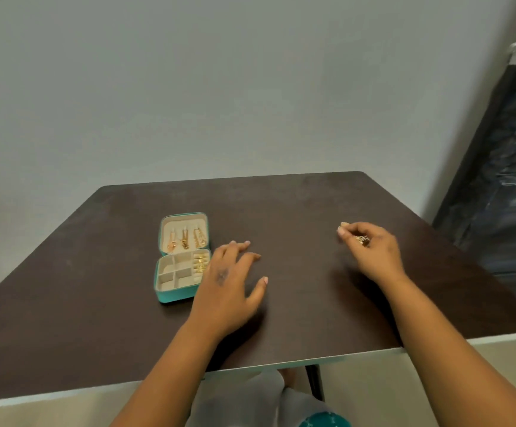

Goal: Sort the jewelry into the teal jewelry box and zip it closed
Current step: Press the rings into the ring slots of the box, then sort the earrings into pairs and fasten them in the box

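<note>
Far left on the dark counter (96, 272) sits my teal jewelry box (182, 257), lying open with its lid flat back. Gold pieces (185, 238) hang in the lid and gold rings (200, 262) fill the roll slot on the right of the tray; the other compartments look bare. My left hand (229, 282) rests just right of the box, fingers spread and relaxed, holding nothing. Well apart to the right, my right hand (370, 251) pinches a small gold piece (363, 240), with something pale at its fingertips (343, 224) that I cannot make out. This jewelry should be light, hard and slippery, so I judge a fingertip pinch best. The box looks light enough to slide; I would steady its wall. Nothing lies between my right hand and the box but my left hand.
</note>
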